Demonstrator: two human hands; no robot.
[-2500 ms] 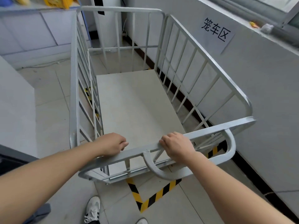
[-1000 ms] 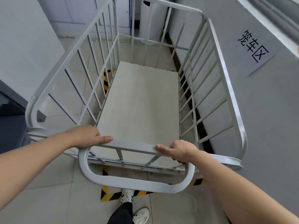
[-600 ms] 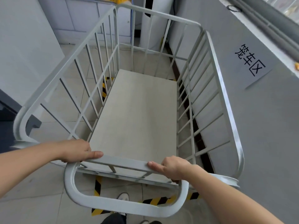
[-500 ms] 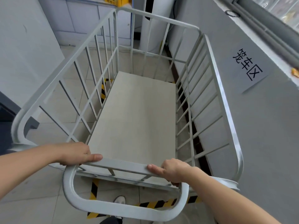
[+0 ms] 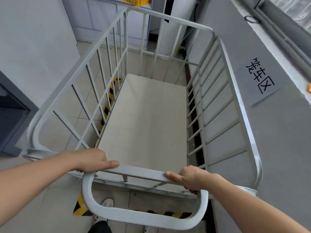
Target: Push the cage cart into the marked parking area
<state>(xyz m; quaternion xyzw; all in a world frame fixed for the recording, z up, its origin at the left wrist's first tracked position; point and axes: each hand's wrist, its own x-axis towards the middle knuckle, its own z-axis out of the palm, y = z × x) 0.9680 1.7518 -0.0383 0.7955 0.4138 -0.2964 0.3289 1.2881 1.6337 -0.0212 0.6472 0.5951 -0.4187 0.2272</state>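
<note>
The white metal cage cart (image 5: 239,105) stands in front of me, its barred sides around a bare beige floor board (image 5: 148,125). My left hand (image 5: 91,159) grips the near top rail at its left end. My right hand (image 5: 193,178) grips the same rail at its right end. A looped push handle (image 5: 134,216) hangs below the rail. Yellow-and-black floor tape (image 5: 107,105) shows through the left bars, and more tape (image 5: 80,207) lies under the handle. The cart's right side runs close along the grey wall.
A paper sign with black characters (image 5: 260,78) is stuck on the grey wall (image 5: 277,148) at right. A grey partition (image 5: 33,47) stands at left, with a dark opening (image 5: 10,111) beside it. A white pillar (image 5: 181,10) and my shoes (image 5: 107,202) are visible.
The cart has swung from angled to lying parallel with the right wall and rolled forward. Both hands have stayed on the near rail, and the tape corner now lies under the handle.
</note>
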